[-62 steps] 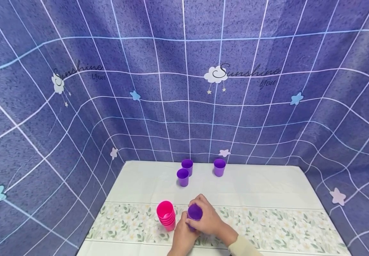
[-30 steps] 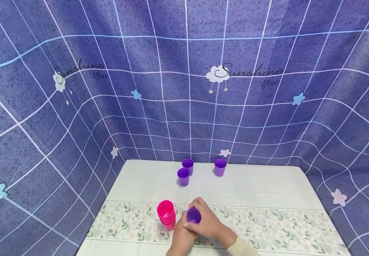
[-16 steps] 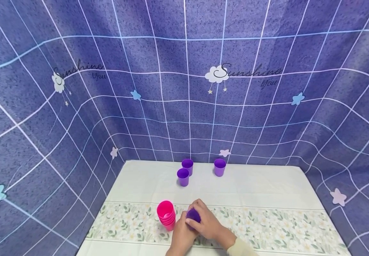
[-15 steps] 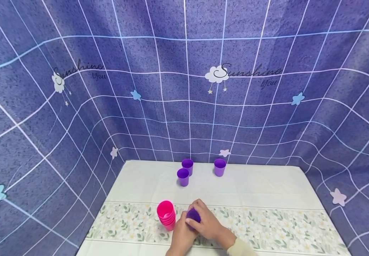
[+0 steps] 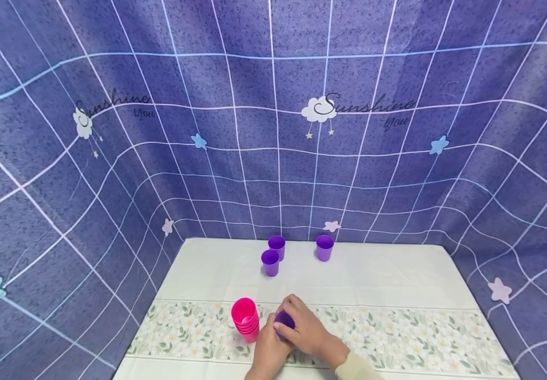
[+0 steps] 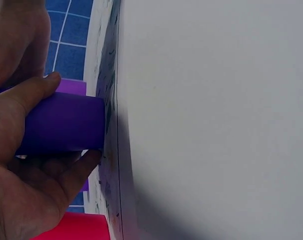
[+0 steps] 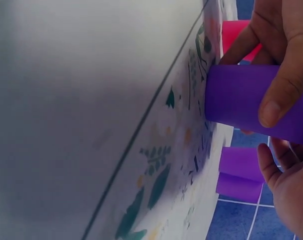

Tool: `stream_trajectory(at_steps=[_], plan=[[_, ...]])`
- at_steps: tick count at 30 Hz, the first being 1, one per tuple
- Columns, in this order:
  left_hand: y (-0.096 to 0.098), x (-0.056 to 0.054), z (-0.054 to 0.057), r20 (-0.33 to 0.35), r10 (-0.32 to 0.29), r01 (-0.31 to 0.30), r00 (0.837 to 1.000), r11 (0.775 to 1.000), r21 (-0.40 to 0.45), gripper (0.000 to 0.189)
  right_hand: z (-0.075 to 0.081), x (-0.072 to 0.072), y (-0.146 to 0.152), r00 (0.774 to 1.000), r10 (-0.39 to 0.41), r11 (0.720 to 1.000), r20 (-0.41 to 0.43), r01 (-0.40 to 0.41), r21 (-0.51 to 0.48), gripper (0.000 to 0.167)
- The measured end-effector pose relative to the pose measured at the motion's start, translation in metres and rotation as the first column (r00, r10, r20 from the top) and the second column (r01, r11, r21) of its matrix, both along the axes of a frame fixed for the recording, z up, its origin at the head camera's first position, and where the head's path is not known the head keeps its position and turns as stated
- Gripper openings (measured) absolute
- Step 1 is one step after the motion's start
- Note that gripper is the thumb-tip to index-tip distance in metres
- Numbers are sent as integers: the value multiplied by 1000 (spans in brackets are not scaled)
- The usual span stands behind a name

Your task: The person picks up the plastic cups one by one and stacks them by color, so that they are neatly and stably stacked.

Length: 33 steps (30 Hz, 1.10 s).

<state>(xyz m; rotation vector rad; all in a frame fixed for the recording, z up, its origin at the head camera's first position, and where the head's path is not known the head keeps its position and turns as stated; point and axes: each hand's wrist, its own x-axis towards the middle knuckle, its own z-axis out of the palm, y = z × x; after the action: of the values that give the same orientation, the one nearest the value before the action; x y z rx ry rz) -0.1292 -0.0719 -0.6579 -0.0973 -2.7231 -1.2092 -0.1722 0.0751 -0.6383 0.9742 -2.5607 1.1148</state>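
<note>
A purple cup (image 5: 285,319) stands upright between my two hands over the floral strip. My left hand (image 5: 269,347) grips its side low down, the thumb on one side and fingers on the other, as the left wrist view shows with the cup's wall (image 6: 66,122). At the top, my right hand (image 5: 305,328) holds the rim, its thumb lying across the near side of the opening. Much of the cup is hidden by the hands in the head view. Just left of my left hand stands a stack of pink cups (image 5: 246,319), nested in each other.
Two purple cups (image 5: 270,262) stand close together at the back of the table (image 5: 387,272), one behind the other. Another purple cup (image 5: 324,248) is to their right. A blue patterned curtain (image 5: 254,158) encloses the back and sides.
Over the two seconds, my right hand and the purple rim have sunk slightly toward my left hand. The left hand, the pink stack and the back cups stay put.
</note>
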Motion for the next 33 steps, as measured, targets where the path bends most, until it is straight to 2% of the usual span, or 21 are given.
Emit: stream_trajectory(at_steps=[4,11,17,25,33], plan=[[-1,0,1,13,3,-3,1000,1000,5,67,2,-2,1,1000,2,1000,-11,-2,19,20],[0,0,1,7,-5,5,1000,1000,27,68,4,-5,3,998,7,1000,55,-6,-6,22],[1,-1,0,-26,-16,17,1000,1000,22,66,5,-10,3,1000,24,999,16,-23,-25,19],[2,0,-2,19,-10,9,1000,999,39,67,4,-12,1,1000,5,1000,-17,-6,-28,15],[0,0,-2,-26,4,-4,1000,1000,7,68,5,-12,-2,999,-4,999,-42,3,-34,18]])
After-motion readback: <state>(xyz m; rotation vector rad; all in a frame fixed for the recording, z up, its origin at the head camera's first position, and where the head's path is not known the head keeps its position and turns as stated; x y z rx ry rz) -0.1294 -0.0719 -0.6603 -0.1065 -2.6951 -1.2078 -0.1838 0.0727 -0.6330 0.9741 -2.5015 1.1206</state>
